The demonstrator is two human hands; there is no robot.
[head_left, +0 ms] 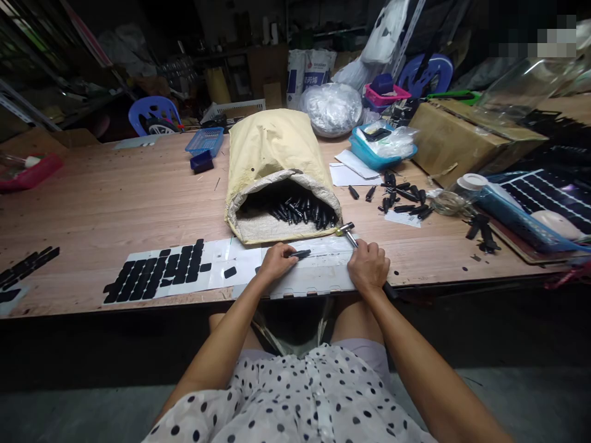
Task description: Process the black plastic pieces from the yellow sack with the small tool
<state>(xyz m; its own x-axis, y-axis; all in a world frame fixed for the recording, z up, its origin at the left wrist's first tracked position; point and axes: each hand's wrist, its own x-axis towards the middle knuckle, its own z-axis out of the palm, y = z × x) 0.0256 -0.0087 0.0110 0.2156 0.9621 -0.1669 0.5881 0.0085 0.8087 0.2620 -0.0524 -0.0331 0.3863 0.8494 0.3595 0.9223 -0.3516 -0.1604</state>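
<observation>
My left hand (276,263) pinches a small black tapered part (301,253) just above a white sheet (318,271) at the table's front edge; I cannot tell if the part touches it. Wrapped round the handle of a small hammer (347,231) is my right hand (368,266). The hammer's metal head points away from me, near the mouth of a yellow woven sack (277,147). Inside the sack lie many similar black parts (305,209). Left of my left hand, rows of flat black pieces (152,274) lie on white paper.
More black parts (406,197) lie loose at the right, beside a cardboard box (466,138) and a blue basket (530,215). Behind the sack sit a blue tray (205,143), a clear plastic bag (332,109) and a teal basin (381,157).
</observation>
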